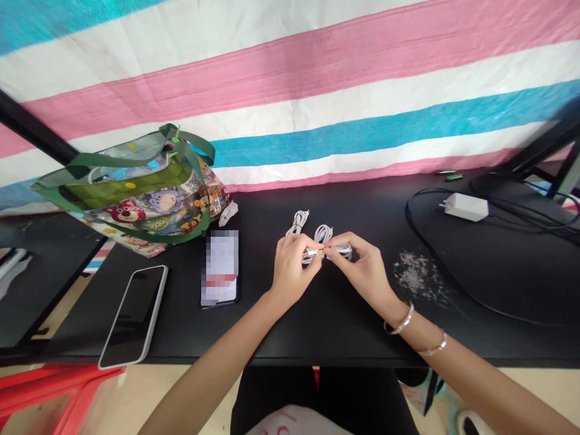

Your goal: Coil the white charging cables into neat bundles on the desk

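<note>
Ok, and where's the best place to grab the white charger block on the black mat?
Probably by its two long sides, coming down from above with the right hand, which is nearest, once it lets go of the coiled white cable. The white charger block lies flat on the black mat and is squared-off, so a pinch across its narrow width should hold it firmly.

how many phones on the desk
2. One smartphone in a white case lies near the front edge of the black desk; the other phone, its screen blurred, lies between it and the left hand. More could be hidden inside the printed tote bag.
</note>
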A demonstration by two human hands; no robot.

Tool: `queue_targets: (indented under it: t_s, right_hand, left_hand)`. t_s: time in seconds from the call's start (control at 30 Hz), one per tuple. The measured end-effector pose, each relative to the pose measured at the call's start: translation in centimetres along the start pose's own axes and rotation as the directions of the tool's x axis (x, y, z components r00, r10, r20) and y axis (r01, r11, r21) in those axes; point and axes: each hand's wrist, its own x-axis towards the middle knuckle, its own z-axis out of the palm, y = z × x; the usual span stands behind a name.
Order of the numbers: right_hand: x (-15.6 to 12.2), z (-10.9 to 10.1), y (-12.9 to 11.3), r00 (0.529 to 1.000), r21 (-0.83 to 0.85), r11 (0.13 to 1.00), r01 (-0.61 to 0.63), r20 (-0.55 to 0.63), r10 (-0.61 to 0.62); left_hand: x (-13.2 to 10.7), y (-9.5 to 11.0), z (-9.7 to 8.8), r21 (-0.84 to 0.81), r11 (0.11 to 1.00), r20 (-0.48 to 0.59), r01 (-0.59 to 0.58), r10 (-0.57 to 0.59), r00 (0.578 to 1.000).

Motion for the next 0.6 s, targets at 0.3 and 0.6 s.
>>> queue_targets:
  t_s: [0.3, 0.6]
  right_hand:
    - [-0.08, 0.01, 0.03, 0.997, -0.059, 0.997, 0.050, 0.056, -0.046]
    - [0.07, 0.07, 0.11, 0.998, 0.009, 0.999, 0.036, 0.050, -0.037]
  left_hand:
    - [-0.10, -0.09, -0.15, -0.045, 0.997, 0.011, -0.054, 0.055, 0.998]
    - [0.29, -0.10, -0.61, -0.138, 0.988, 0.128, 0.074, -0.057, 0.990]
